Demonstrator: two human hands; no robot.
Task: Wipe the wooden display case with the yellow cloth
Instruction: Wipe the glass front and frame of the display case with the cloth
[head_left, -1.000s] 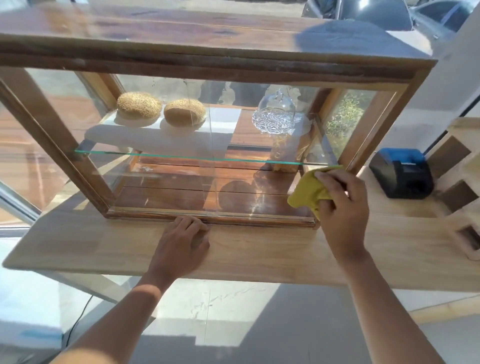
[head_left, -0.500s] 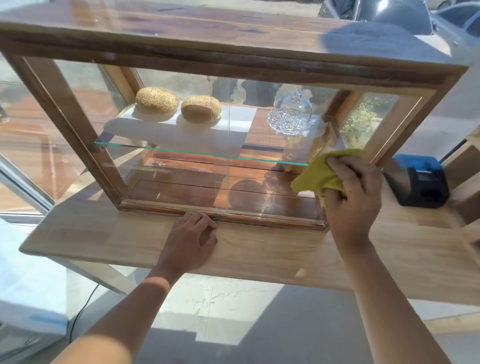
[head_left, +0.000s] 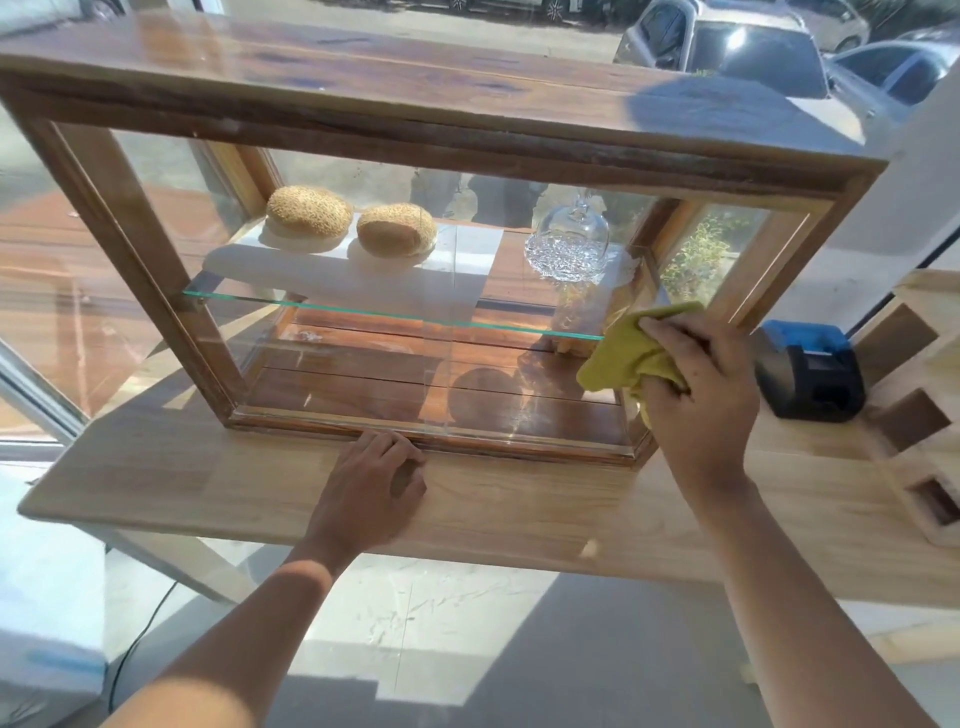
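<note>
The wooden display case (head_left: 415, 109) with glass sides stands on a light wooden counter (head_left: 519, 509). My right hand (head_left: 698, 400) grips the bunched yellow cloth (head_left: 631, 353) and holds it against the case's front right corner, near the end of the glass shelf. My left hand (head_left: 369, 493) rests on the counter with its fingertips against the case's bottom front rail. Inside the case, two seeded buns (head_left: 311, 213) lie on a white board and a cut-glass dome (head_left: 569, 239) stands to their right.
A black and blue device (head_left: 810, 374) sits on the counter just right of the case. A pale wooden block with square holes (head_left: 919, 415) stands at the far right. Parked cars show through the window behind. A cable hangs below the counter at left.
My right hand with the cloth has risen a little along the case's right front corner. My left hand stays at the bottom rail. The camera view has shifted slightly.
</note>
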